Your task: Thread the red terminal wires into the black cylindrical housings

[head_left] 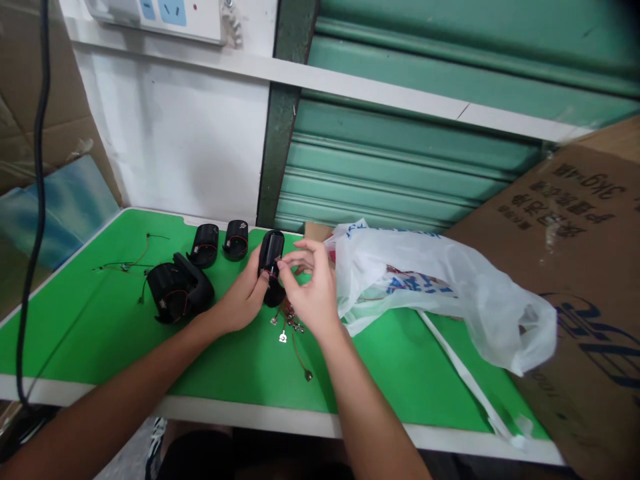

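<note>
My left hand is wrapped around a black rounded plastic housing, held upright above the green table mat. A thin red line, perhaps a wire, runs across its front. My right hand touches the housing's right side, thumb and forefinger pinched together; whatever is between them is too small to make out. Below the hands lies a small heap of thin wires with metal ends. Left of my left hand stand more black housings, two at the back and a cluster nearer me.
A white plastic bag lies on the right of the green mat. Loose thin wires lie at the left. A large cardboard box stands at the right, and a black cable hangs at the left. Behind is a green shutter.
</note>
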`<state>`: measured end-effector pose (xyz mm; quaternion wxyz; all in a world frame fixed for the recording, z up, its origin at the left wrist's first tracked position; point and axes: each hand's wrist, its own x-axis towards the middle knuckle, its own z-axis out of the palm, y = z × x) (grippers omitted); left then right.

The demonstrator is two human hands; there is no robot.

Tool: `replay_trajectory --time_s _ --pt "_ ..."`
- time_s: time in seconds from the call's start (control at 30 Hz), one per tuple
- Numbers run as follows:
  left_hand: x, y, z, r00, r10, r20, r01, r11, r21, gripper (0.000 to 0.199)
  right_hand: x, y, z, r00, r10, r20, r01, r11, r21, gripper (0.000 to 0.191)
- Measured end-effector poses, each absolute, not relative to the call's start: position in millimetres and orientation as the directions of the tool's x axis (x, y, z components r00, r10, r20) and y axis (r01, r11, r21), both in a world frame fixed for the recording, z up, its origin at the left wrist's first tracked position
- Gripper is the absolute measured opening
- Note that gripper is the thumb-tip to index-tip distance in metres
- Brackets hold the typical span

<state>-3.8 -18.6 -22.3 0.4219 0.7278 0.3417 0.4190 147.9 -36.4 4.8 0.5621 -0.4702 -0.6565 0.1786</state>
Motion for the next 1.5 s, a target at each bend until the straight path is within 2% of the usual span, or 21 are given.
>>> replay_trajectory --time_s 0.13,0.2,0.43,0.53,0.7,1.2,1.5 --pt "-7 -17 -22 0.408 0.867 0.287 0.163 -0.379 0.911 0.061 157 -36 11 -0.091 0.774 0.626 0.541 0.566 -0.622 0.01" --pt "-9 -17 -23 0.399 0.872 0.284 0.192 -0.383 0.904 0.062 158 -36 12 -0.169 0.765 0.622 0.567 0.592 -0.573 0.013" --pt "-12 -22 -21 0.274 0.942 0.191 0.431 -0.298 0.851 0.073 157 -36 4 -0.29 0.775 0.562 0.603 0.604 -0.521 0.014" --pt "-11 -24 -17 0.258 0.948 0.185 0.478 -0.292 0.829 0.072 156 -36 2 -0.291 0.791 0.538 0.615 0.586 -0.529 0.025" --pt "-13 -25 -19 0.266 0.925 0.273 0.428 -0.367 0.826 0.065 157 -36 -1 -0.302 0.784 0.542 0.615 0.594 -0.518 0.038" --pt "-10 -26 -10 0.275 0.944 0.183 0.488 -0.301 0.82 0.064 156 -34 -4 -0.301 0.733 0.61 0.63 0.633 -0.45 0.039" --pt "-10 -28 -7 0.264 0.954 0.145 0.464 -0.257 0.848 0.064 153 -34 -8 -0.273 0.699 0.661 0.651 0.64 -0.408 0.035"
